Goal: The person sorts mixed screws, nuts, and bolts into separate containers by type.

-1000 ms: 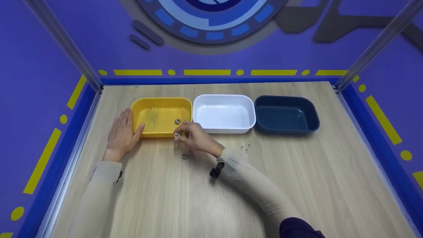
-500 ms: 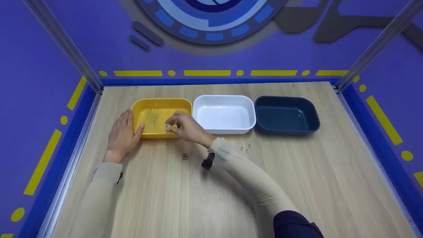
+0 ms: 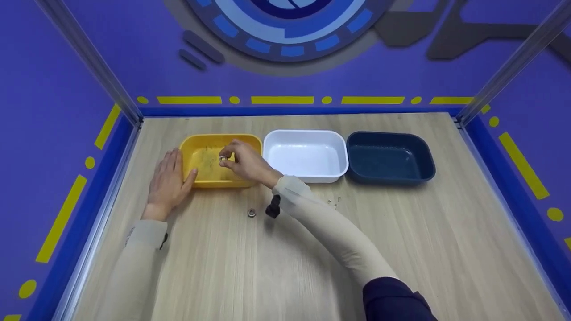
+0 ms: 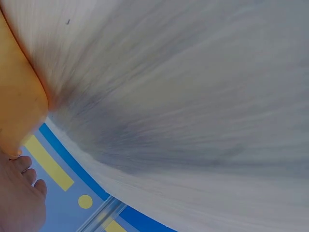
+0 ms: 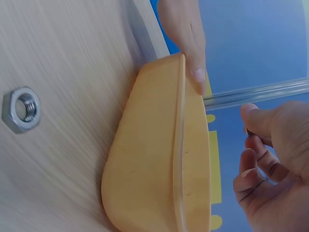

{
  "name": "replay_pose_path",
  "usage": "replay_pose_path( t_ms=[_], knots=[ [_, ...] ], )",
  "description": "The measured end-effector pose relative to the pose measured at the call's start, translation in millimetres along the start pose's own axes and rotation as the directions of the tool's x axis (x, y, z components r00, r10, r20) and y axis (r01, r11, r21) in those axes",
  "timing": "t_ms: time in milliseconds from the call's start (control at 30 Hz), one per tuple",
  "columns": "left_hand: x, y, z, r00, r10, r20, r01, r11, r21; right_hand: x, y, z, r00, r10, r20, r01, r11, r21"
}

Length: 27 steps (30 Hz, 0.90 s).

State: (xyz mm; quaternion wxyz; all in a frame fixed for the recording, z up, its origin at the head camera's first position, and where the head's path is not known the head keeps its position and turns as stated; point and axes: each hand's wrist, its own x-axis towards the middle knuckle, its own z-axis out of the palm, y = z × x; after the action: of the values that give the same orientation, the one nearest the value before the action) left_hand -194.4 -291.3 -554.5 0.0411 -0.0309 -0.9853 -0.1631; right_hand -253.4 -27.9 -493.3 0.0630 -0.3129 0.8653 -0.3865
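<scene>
My right hand (image 3: 250,164) is over the yellow box (image 3: 218,183) in the head view, pinching a small metal nut (image 3: 223,158) between thumb and fingertips. The right wrist view shows the hand (image 5: 280,159) above the box's rim, with the pinched nut mostly hidden. Flat along the left wall of the box rests my left hand (image 3: 169,187), fingers straight and thumb at the front rim. Another hex nut (image 3: 252,213) lies on the table in front of the box; it appears large in the right wrist view as a threaded steel nut (image 5: 21,110).
A white box (image 3: 305,178) and a dark blue box (image 3: 390,178) stand in a row right of the yellow one. Several tiny metal pieces (image 3: 335,206) lie on the table (image 3: 285,267) before them. Blue-purple panels (image 3: 285,84) enclose the back and sides.
My right hand has carried the nut from the front rim of the yellow box up and back over its inside, covering the nut seen there earlier. The left hand stays put.
</scene>
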Motion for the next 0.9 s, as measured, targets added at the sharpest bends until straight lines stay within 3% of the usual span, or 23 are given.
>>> replay_pose_path(
  t_ms=[167,533,900],
  knots=[
    [0.8,-1.8,-1.1,1.000,0.017,-0.014,-0.017,1.000,0.000,12.0,0.3,-0.9,1.000,-0.019,-0.011,0.019,1.000,-0.003],
    [0.0,-1.7,-0.1,1.000,-0.002,-0.010,0.002,1.000,-0.004,36.2,0.2,-10.7,0.992,0.128,-0.022,-0.128,0.991,0.028],
    [-1.0,-0.6,0.5,1.000,-0.006,0.006,0.006,1.000,-0.006,39.0,3.5,-9.4,0.987,0.153,-0.044,-0.152,0.988,0.026]
  ],
)
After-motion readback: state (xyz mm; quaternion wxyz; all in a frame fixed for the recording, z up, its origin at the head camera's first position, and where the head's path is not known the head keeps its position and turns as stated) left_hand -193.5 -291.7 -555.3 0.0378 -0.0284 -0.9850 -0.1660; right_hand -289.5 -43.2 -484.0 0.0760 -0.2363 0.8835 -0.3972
